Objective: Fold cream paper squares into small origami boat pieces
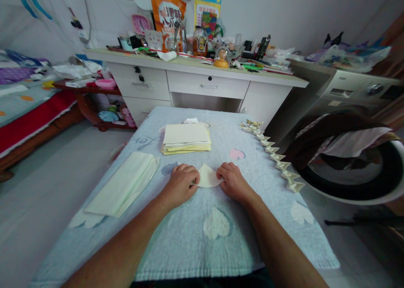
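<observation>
Fingers of the left hand (182,182) and right hand (234,181) pinch a cream, peaked paper piece (207,177) at opposite ends, apparently mid-fold, fingertips partly hidden; next calls for even creasing.

Behind your fingers (189,169), your left hand (180,183), right hand (235,182) and both forearms (136,233) were bare, while a strip of very dark clothing (202,281) showed farthest back from the fingertips.

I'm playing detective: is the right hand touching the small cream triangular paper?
Touching. The head view shows the right hand with its fingers gripping the right end of the small cream triangular paper.
</observation>
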`<state>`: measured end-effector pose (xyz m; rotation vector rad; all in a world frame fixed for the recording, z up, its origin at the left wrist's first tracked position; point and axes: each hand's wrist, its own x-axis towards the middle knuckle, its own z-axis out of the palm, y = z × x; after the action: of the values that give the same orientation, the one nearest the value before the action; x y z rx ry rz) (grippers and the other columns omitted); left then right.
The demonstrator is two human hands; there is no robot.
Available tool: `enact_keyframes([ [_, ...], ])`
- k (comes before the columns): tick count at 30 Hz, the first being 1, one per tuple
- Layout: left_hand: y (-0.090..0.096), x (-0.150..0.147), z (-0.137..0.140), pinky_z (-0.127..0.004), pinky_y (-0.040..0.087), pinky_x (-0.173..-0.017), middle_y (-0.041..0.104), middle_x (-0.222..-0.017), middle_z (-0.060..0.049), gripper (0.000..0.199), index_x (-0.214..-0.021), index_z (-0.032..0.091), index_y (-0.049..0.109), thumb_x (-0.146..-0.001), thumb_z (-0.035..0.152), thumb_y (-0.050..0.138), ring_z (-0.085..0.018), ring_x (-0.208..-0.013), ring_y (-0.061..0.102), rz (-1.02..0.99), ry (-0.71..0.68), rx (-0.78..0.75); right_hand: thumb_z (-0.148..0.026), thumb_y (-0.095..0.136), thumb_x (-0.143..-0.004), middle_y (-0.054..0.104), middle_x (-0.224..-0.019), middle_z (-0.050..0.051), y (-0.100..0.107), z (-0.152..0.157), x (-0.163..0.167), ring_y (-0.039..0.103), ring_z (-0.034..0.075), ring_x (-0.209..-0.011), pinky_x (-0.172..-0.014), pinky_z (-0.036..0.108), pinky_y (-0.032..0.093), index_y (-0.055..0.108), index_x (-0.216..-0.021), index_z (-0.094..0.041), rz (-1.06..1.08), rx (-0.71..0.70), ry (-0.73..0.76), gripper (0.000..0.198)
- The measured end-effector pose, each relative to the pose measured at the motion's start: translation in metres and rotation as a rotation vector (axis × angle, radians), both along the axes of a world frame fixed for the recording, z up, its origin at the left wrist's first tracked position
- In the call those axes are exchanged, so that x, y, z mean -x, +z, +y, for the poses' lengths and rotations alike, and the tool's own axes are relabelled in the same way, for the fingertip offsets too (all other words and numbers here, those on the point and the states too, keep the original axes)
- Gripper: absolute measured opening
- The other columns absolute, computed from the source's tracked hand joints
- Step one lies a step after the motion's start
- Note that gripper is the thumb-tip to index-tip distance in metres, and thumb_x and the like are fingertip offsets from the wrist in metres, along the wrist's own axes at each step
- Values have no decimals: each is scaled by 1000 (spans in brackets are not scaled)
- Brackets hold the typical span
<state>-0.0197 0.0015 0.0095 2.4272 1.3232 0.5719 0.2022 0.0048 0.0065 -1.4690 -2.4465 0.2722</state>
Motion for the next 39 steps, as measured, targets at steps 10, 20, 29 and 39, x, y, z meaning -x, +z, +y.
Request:
enact_keyframes([
  [10, -3, 2, 1, -33, 38, -76, 60, -89, -4, 13, -93, 22, 62, -82, 28, 60, -23, -89, 55, 109, -68, 19, -6, 53, -72, 58, -91, 3, 7, 3, -12, 47, 18, -87, -79, 30, 32, 60, -86, -19, 81, 93, 33, 21],
  [20, -4, -3, 0, -29, 39, -74, 57, -84, -4, 13, -78, 19, 57, -88, 18, 49, -19, -85, 52, 51, -83, 35, -10, 59, -79, 58, -85, 3, 9, 7, -21, 48, 17, -84, -79, 28, 34, 63, -77, -18, 125, 115, 55, 9],
  [29, -4, -6, 5, -28, 40, -77, 60, -84, -3, 14, -83, 20, 61, -89, 25, 50, -19, -87, 55, 6, -62, 109, -19, 66, -80, 57, -100, 3, 4, 3, -11, 47, 19, -95, -85, 32, 31, 68, -85, -22, 181, 162, -34, 7],
  [39, -7, -7, 6, -28, 41, -75, 61, -81, -5, 23, -78, 18, 60, -91, 28, 45, -19, -84, 58, 101, 91, 92, -26, 58, -87, 58, -96, 4, 2, 5, 0, 47, 19, -94, -80, 31, 30, 67, -83, -19, 174, 185, -210, 12],
])
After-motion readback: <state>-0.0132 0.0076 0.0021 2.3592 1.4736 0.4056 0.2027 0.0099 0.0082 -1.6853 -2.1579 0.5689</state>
